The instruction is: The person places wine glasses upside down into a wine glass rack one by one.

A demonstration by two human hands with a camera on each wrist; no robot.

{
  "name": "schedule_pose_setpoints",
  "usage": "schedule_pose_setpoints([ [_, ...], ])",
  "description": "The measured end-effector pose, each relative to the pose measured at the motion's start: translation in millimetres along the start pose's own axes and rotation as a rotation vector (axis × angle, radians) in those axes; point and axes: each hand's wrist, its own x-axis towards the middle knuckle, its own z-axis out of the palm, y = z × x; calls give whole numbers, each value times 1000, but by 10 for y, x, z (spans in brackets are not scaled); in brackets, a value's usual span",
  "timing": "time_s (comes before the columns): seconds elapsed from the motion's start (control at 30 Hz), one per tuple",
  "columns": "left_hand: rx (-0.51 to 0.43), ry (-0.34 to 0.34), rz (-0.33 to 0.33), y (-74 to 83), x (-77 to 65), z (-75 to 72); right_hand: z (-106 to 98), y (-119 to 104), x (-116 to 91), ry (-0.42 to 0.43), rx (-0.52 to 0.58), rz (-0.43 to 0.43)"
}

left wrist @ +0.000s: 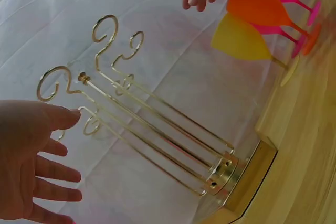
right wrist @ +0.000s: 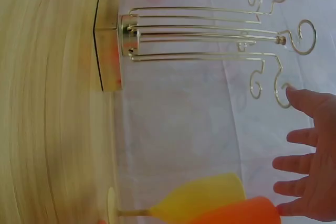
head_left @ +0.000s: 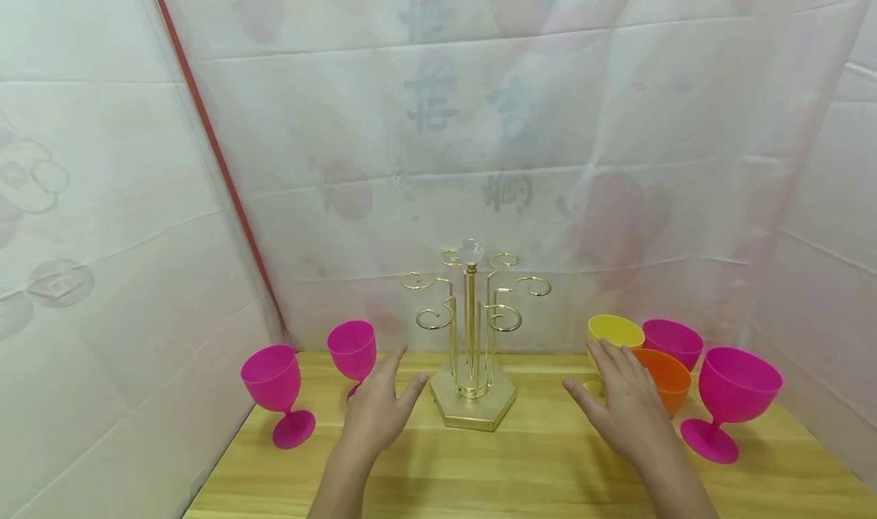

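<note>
Left wrist: orange goblet (left wrist: 256, 2), stem (left wrist: 299, 28) unseen from head.

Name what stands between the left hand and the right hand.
In the head view, the gold rack stands between the left hand and the right hand.

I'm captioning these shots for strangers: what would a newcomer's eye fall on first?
Probably the gold rack with curled arms, standing on the wooden table at the centre of the head view. Next, the bright goblets flanking it: two pink goblets to the left; yellow, orange and two more pink to the right. The left hand and right hand appear empty.
</note>
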Motion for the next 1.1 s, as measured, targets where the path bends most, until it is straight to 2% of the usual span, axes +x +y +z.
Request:
schedule_pose_setpoints([
  [0.2,-236,5,18,60,116,135,-25,35,-6,12,-34,-9],
  [0.33,-340,39,37,106,244,258,-59,77,1,23,-87,-37],
  [0.57,-408,96,17,205,471,493,-148,218,22,10,-244,-84],
  [0.83,-507,158,0,322,620,643,-167,389,26,8,-300,-115],
  [0.93,-513,166,-7,351,653,674,-162,434,21,17,-312,-129],
  [1.1,-507,215,-8,392,700,710,-152,500,1,32,-331,-134],
])
